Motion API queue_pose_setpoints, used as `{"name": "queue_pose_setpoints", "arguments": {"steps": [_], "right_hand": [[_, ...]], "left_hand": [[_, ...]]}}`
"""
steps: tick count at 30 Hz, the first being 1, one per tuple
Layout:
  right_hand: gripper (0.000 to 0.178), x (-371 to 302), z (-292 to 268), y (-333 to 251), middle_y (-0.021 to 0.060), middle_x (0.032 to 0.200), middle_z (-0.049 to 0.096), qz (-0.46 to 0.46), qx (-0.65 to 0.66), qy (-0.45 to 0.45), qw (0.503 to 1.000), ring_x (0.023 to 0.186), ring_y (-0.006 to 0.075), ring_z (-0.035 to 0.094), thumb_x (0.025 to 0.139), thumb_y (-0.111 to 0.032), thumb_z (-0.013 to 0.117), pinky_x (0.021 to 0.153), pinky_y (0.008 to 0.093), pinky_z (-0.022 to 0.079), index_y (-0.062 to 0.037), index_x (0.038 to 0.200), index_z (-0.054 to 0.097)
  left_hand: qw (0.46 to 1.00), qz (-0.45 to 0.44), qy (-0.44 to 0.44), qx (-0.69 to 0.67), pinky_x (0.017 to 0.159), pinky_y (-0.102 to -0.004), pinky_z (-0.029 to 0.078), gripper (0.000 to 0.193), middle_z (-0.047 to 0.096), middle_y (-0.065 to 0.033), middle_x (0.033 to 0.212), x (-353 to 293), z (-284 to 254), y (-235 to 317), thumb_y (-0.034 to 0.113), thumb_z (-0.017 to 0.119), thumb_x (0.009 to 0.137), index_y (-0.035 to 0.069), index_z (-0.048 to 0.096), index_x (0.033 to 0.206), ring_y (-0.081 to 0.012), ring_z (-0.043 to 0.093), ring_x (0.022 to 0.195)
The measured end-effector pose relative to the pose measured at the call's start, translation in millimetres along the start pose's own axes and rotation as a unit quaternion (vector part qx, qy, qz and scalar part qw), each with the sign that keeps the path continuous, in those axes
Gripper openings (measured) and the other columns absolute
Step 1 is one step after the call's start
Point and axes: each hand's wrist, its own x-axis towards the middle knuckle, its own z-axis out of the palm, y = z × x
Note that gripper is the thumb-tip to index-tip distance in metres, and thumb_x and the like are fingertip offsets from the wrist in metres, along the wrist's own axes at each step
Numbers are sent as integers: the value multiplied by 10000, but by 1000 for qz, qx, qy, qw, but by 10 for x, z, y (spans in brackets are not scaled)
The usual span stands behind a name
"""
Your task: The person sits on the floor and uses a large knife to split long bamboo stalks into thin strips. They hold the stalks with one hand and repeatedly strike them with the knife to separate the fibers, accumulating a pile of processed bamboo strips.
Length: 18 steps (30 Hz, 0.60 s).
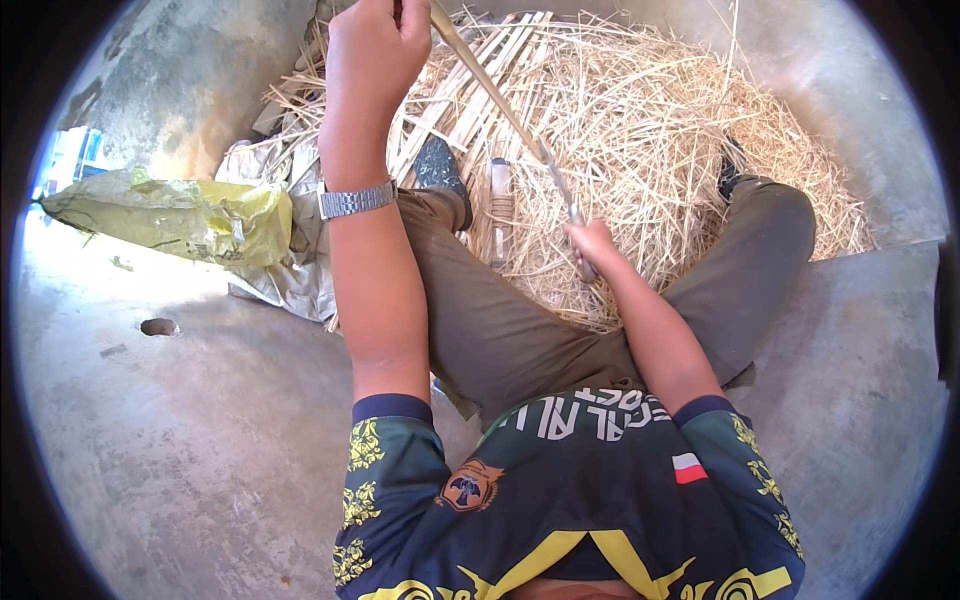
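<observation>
At the top edge my left hand (378, 35) is closed, its fingers partly cut off by the frame. From beside it a slender bamboo strip (485, 85) slants down to the right, toward my right hand. My right hand (592, 245), low between my knees, is wrapped around the handle of a knife (560, 185). Its narrow blade points up and to the left, and its tip meets the lower end of the strip, though I cannot tell exactly how they touch. Pale shavings (640, 130) lie heaped beneath both.
Split bamboo strips (490, 60) lie at the far left of the heap. Between my feet rests a flat, long tool (501, 205) with a wrapped middle. A yellow sack (190, 215) lies to the left, near a hole (159, 327) in the concrete floor (200, 450).
</observation>
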Motion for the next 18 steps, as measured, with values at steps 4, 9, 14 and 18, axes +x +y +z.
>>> {"name": "queue_pose_setpoints", "arguments": {"steps": [4,9,14,18], "right_hand": [[214,93,32,61,98,647,623,25,10,55,998,518,173,605,873,-181,645,487,348,484,22,820,600],[321,47,-116,-393,115,676,651,-112,90,144,979,607,203,612,847,-281,665,604,386,475,25,755,637],[283,-113,-60,-576,88,689,629,-217,190,140,947,583,188,575,876,-258,646,593,375,461,13,802,617],[307,-67,61,-56,114,790,684,-11,1,51,999,667,223,640,912,-271,634,667,394,516,32,947,669]], "left_hand": [[999,27,23,19,591,-410,480,217,647,-231,725,30,29,-108,145,585,986,-59,653,1012,-331,639,612],[999,20,21,21,594,-401,493,223,658,-215,716,-1,18,-56,150,577,986,-56,661,1001,-324,650,611],[999,22,23,24,589,-407,497,230,661,-214,711,-48,-14,-117,154,576,985,-57,665,996,-319,658,606],[999,18,25,27,584,-418,492,218,662,-223,711,-29,15,4,146,578,981,-55,663,981,-336,665,614]]}}
